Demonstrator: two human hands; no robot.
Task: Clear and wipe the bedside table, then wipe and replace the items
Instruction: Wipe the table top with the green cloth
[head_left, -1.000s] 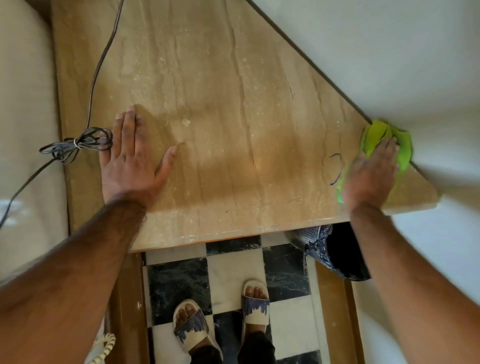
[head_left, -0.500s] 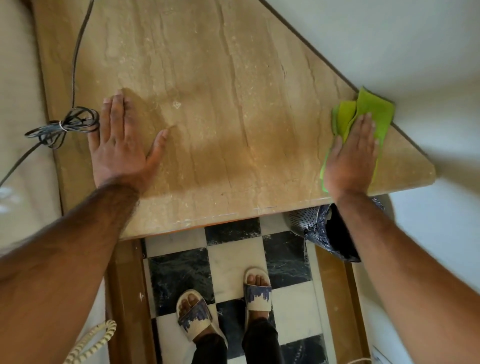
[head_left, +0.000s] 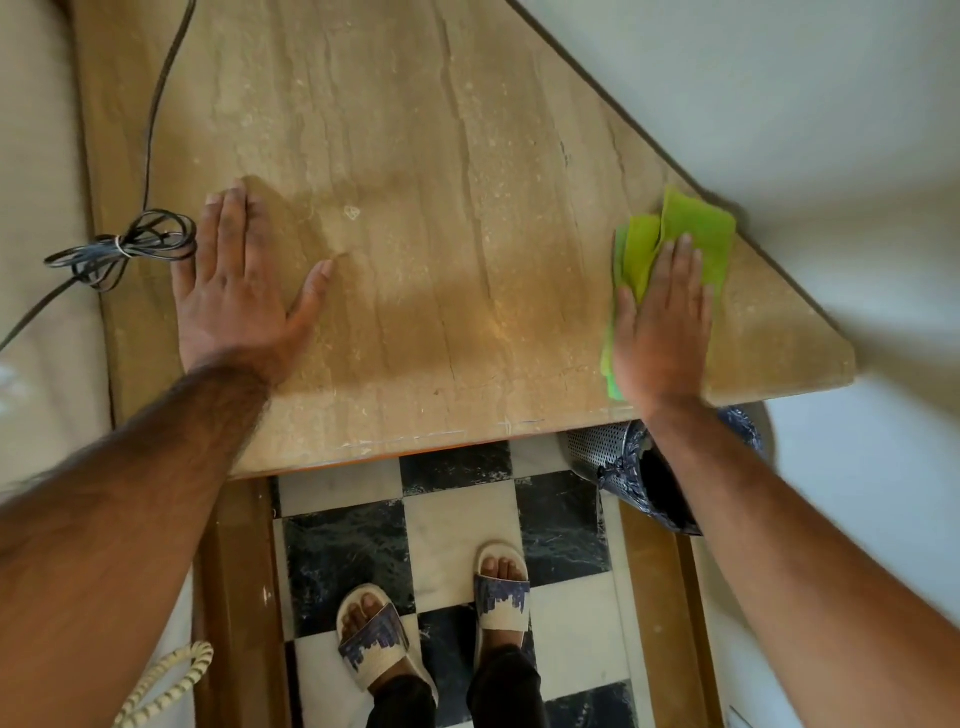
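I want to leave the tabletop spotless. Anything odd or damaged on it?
A small pale chip-like mark sits near the left hand, and the tabletop's front edge looks scuffed white.

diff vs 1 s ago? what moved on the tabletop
The right hand slid the green cloth leftward along the table's right corner, away from the wall edge, palm flat on it throughout. The left hand stayed pressed flat beside the bundled cable. Nothing was picked up or released.
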